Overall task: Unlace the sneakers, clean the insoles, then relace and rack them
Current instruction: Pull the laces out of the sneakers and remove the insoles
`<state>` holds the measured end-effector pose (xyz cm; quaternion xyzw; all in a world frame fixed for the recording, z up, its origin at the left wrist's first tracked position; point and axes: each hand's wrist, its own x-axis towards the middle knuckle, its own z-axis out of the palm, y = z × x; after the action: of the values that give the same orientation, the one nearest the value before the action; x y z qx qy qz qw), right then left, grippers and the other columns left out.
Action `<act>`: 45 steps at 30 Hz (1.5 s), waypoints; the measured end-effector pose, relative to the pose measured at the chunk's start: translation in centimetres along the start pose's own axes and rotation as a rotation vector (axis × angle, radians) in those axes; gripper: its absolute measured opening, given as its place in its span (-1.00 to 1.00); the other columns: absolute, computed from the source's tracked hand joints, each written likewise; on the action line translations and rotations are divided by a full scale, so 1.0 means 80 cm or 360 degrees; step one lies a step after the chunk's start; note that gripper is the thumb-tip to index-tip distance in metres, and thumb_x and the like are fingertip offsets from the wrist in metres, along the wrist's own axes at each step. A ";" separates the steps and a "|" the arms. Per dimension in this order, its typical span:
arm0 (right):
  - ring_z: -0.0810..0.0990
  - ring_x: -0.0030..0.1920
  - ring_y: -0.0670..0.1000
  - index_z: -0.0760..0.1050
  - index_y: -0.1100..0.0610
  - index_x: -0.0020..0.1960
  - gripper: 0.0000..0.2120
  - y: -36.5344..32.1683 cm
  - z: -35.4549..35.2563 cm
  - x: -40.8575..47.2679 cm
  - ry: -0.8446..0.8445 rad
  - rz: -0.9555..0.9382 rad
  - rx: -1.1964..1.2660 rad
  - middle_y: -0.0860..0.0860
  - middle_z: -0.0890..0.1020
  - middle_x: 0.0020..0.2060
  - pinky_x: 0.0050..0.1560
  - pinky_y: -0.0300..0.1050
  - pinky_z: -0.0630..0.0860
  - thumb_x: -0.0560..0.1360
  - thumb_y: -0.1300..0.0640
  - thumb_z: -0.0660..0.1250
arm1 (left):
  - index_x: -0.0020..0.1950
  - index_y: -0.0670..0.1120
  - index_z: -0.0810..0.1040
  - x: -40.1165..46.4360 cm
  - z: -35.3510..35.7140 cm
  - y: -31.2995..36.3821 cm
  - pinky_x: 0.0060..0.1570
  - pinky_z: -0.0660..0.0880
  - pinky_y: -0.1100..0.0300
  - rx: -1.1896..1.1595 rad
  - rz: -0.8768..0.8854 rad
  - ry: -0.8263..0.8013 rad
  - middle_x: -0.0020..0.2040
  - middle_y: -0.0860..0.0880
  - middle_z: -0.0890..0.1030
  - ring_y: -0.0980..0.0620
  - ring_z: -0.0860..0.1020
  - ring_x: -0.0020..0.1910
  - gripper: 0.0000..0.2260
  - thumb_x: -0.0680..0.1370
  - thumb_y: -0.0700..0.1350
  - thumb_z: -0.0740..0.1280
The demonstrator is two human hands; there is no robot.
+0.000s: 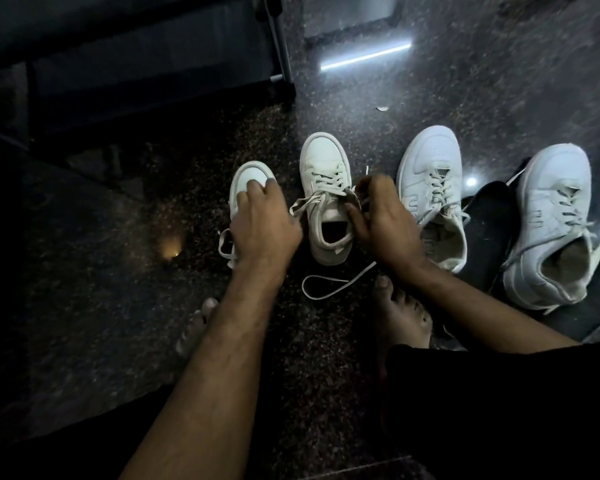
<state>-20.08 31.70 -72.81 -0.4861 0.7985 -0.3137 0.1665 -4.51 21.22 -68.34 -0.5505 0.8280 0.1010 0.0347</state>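
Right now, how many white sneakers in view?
4, in a row on the floor. Far-left sneaker under the left hand; second sneaker, its lace pinched by the right hand; third sneaker; far-right sneaker. None appear hidden.

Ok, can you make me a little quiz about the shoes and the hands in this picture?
1. True or false: the left hand rests on the smallest sneaker, the one farthest left.
2. How many white sneakers stand on the floor? A) two B) three C) four
3. Fill in: the right hand pinches a ____ of the second sneaker.

Key
1. True: its fingers lie over that sneaker's toe.
2. C: four, with two larger sneakers at the right.
3. Lace: the fingers curl round it beside the tongue.
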 end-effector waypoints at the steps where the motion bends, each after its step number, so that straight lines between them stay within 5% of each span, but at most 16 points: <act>1: 0.55 -0.10 0.06 0.38 0.03 0.18 -0.77 -0.001 -0.003 0.000 -0.0019 -0.0052 -0.0108 0.01 0.43 0.09 -0.28 -0.03 0.47 0.56 0.01 0.30 | 0.27 -0.10 0.50 -0.001 0.003 0.008 0.05 0.45 -0.09 0.0005 0.0076 0.0149 0.20 -0.17 0.51 -0.20 0.48 0.21 -0.63 0.48 -0.06 0.34; 3: 0.53 -0.08 0.06 0.47 -0.01 0.09 -0.85 -0.002 -0.007 0.004 -0.0108 -0.0154 -0.0269 0.03 0.39 0.12 -0.30 -0.11 0.40 0.53 0.05 0.32 | 0.13 -0.04 0.59 -0.002 0.008 0.021 0.06 0.40 -0.07 -0.0007 0.0217 0.0332 0.11 -0.13 0.54 -0.17 0.49 0.15 -0.70 0.47 0.07 0.31; 7: 0.54 0.06 0.12 0.64 -0.02 -0.02 -0.87 0.001 -0.005 0.009 -0.0319 -0.0242 -0.0300 0.09 0.39 0.17 -0.08 -0.09 0.53 0.44 0.09 0.40 | 0.11 -0.02 0.58 -0.012 0.020 0.033 0.01 0.44 -0.02 -0.0181 0.0176 -0.0060 0.01 -0.11 0.64 -0.19 0.59 0.05 -0.60 0.53 0.27 0.29; 10: 0.55 0.07 0.14 0.65 -0.05 -0.03 -0.89 -0.008 -0.005 0.012 -0.0400 -0.0223 -0.0448 0.08 0.38 0.23 -0.08 0.00 0.58 0.47 0.07 0.37 | 0.05 -0.05 0.58 -0.009 0.032 0.020 -0.13 0.49 0.02 -0.0566 -0.0124 -0.0155 -0.05 -0.15 0.66 -0.23 0.61 -0.02 -0.72 0.55 0.13 0.30; 13: 0.60 0.01 0.13 0.67 -0.04 -0.04 -0.88 -0.010 -0.009 0.018 -0.0438 -0.0169 -0.0397 0.06 0.42 0.25 -0.06 0.00 0.56 0.48 0.10 0.37 | -0.09 -0.11 0.61 0.004 0.036 0.013 -0.24 0.64 -0.02 -0.1162 -0.0469 -0.0357 -0.17 -0.15 0.65 -0.14 0.63 -0.32 -0.84 0.58 -0.04 0.35; 16: 0.58 -0.07 0.04 0.67 0.02 -0.07 -0.81 -0.003 -0.010 0.018 -0.0323 -0.0066 -0.0048 0.00 0.50 0.03 -0.05 -0.07 0.52 0.41 0.24 0.36 | -0.10 -0.15 0.60 0.009 0.037 0.011 -0.35 0.65 0.00 -0.1575 -0.0789 -0.0511 -0.20 -0.14 0.57 0.02 0.53 -0.50 -0.87 0.60 -0.13 0.32; 22: 0.49 -0.24 -0.20 0.65 0.04 -0.12 -0.72 -0.004 -0.013 0.020 -0.0209 0.0175 0.0224 -0.12 0.46 -0.22 -0.18 -0.45 0.32 0.41 0.36 0.27 | -0.16 -0.12 0.55 0.010 0.041 0.008 -0.38 0.62 0.07 -0.1700 -0.0752 -0.0540 -0.27 -0.09 0.49 0.04 0.49 -0.42 -0.85 0.60 -0.18 0.30; 24: 0.56 -0.11 -0.05 0.65 -0.02 0.00 -0.73 -0.008 -0.013 0.017 -0.0264 0.0127 0.0134 -0.06 0.49 -0.09 -0.10 -0.27 0.44 0.46 0.29 0.31 | -0.09 -0.13 0.58 0.006 0.043 0.008 -0.35 0.65 0.01 -0.1661 -0.0675 -0.0498 -0.18 -0.11 0.56 0.03 0.54 -0.40 -0.91 0.59 -0.16 0.35; 27: 0.49 0.18 0.11 0.56 -0.05 0.18 -0.74 -0.019 -0.016 0.015 -0.0338 -0.0167 -0.0505 0.07 0.42 0.25 -0.07 0.02 0.56 0.49 0.11 0.37 | 0.06 -0.07 0.56 -0.002 0.044 0.007 -0.36 0.66 -0.04 -0.1616 -0.0529 -0.0492 -0.05 -0.08 0.61 0.01 0.62 -0.28 -0.89 0.57 -0.12 0.41; 30: 0.37 0.31 0.20 0.60 0.00 0.09 -0.75 -0.031 -0.019 0.027 -0.0342 -0.0372 -0.0916 0.14 0.33 0.40 0.05 0.09 0.52 0.43 -0.01 0.43 | 0.22 -0.02 0.45 0.000 0.038 0.002 -0.37 0.64 0.04 -0.1725 -0.0475 -0.0608 -0.05 -0.02 0.54 0.04 0.60 -0.17 -0.69 0.54 -0.16 0.46; 35: 0.18 0.49 0.21 0.59 0.09 0.16 -0.70 -0.046 -0.002 0.047 -0.0625 -0.0352 -0.1195 0.16 0.06 0.57 0.24 0.18 0.40 0.50 -0.03 0.35 | 0.31 -0.02 0.30 0.008 0.039 -0.005 -0.34 0.62 0.02 -0.1840 -0.0512 -0.0702 0.09 -0.23 0.53 -0.10 0.62 -0.09 -0.50 0.51 -0.19 0.50; 38: 0.23 0.45 0.23 0.58 0.09 0.19 -0.67 -0.055 0.010 0.053 -0.0660 -0.0420 -0.1320 0.20 0.11 0.55 0.20 0.20 0.44 0.52 -0.06 0.29 | 0.32 -0.04 0.28 0.006 0.040 -0.002 -0.33 0.64 0.01 -0.1856 -0.0539 -0.0662 0.07 -0.21 0.53 -0.14 0.62 0.01 -0.51 0.52 -0.21 0.47; 42: 0.49 0.21 0.18 0.53 0.15 0.16 -0.73 -0.048 -0.002 0.037 -0.0643 -0.0428 -0.1087 0.09 0.37 0.34 -0.21 0.07 0.54 0.56 0.01 0.26 | 0.29 0.02 0.28 0.008 0.048 -0.002 -0.26 0.67 -0.07 -0.1857 -0.0565 -0.0590 0.11 -0.15 0.54 -0.14 0.63 0.05 -0.50 0.50 -0.16 0.50; 45: 0.61 -0.02 0.23 0.46 0.19 0.17 -0.78 -0.032 -0.020 0.024 -0.0499 -0.0424 -0.0897 0.08 0.40 0.31 -0.30 0.08 0.51 0.58 0.11 0.23 | 0.32 0.11 0.29 0.005 0.052 0.002 0.05 0.60 -0.05 -0.1282 -0.0286 -0.0245 0.24 -0.08 0.43 -0.09 0.59 0.10 -0.42 0.39 -0.08 0.49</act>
<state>-20.18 29.71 -69.85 -0.6551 0.7481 -0.0215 0.1040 -5.03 21.78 -72.43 -0.5808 0.6660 0.4542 -0.1130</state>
